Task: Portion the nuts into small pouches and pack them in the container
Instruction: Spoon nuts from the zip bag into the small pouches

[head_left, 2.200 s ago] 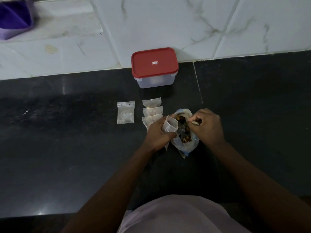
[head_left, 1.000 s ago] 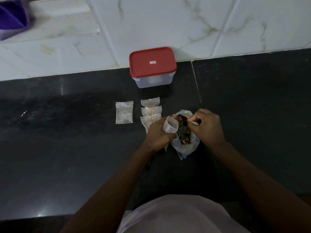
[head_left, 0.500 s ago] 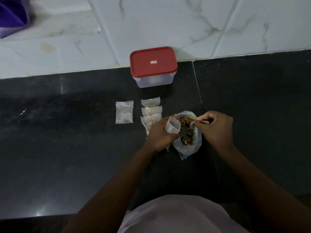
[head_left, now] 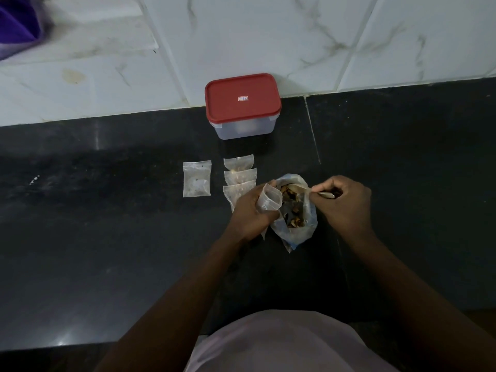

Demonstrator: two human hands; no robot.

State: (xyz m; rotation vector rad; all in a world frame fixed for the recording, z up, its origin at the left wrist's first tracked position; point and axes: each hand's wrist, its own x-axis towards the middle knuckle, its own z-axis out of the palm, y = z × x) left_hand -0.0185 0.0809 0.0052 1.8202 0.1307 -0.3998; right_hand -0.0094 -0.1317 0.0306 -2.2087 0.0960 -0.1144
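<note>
My left hand (head_left: 251,210) grips a small clear pouch (head_left: 269,197), held with its mouth open and facing up. Just right of it stands a larger clear bag of nuts (head_left: 294,213), its top spread open. My right hand (head_left: 345,201) holds a pale spoon (head_left: 303,189) by the handle, its bowl over the nuts at the bag's mouth. Three filled pouches (head_left: 239,175) lie in an overlapping column left of my left hand. A single flat pouch (head_left: 196,178) lies further left. The container (head_left: 243,104), clear with a red lid on, stands at the back against the wall.
The work surface is a black stone counter (head_left: 107,237) with a front edge near my body. A white marble-tiled wall (head_left: 268,36) rises behind the container. A purple cloth (head_left: 16,22) sits at the far top left.
My right hand has drawn back to the right from the bag's mouth, so the spoon's handle now shows. My left hand and its pouch have stayed put.
</note>
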